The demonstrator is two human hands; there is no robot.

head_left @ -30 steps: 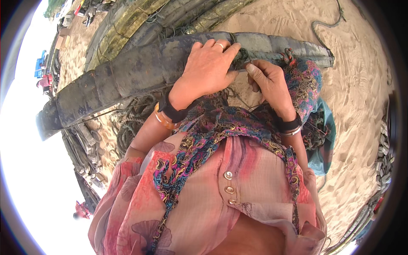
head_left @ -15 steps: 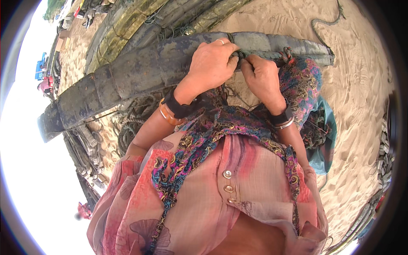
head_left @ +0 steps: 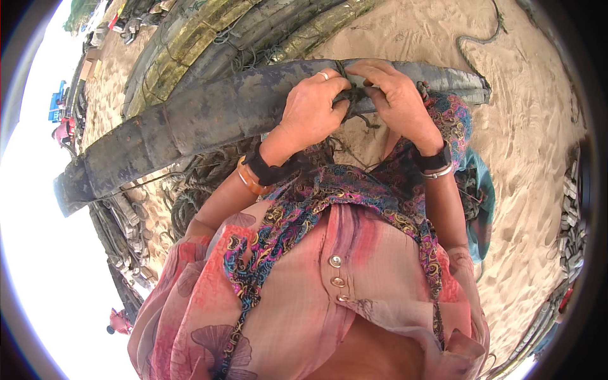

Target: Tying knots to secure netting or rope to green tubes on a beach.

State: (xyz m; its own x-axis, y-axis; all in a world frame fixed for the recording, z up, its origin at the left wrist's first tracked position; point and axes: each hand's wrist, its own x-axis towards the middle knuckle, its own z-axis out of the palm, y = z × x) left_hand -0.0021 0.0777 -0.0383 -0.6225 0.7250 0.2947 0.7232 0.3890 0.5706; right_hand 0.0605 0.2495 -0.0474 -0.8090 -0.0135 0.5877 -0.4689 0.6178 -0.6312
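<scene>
A long dark tube-shaped float (head_left: 209, 114), wrapped in scuffed dark sheeting and bound at intervals with cord, lies across in front of me. Toward its right part, a dark rope (head_left: 356, 96) is knotted around it. My left hand (head_left: 313, 104) is closed on this rope at the near side, thumb and fingers pinched together. Just right of the knot, my right hand (head_left: 402, 101) reaches over the float, thumb and fingers apart, fingertips at the cord. A loose rope end (head_left: 367, 121) hangs below the knot. The fingertips are partly hidden.
More long floats (head_left: 183, 57), yellowish and dark, lie bundled beyond. Tangled rope (head_left: 193, 196) is heaped at the near left. A teal cloth or bag (head_left: 482, 202) rests by my right knee on the sand (head_left: 532, 139). Another rope (head_left: 472, 39) trails at the far right.
My right hand has moved up onto the float, its fingers spreading from a closed grip. A rope end now shows below the knot. The float appears slightly lower in view.
</scene>
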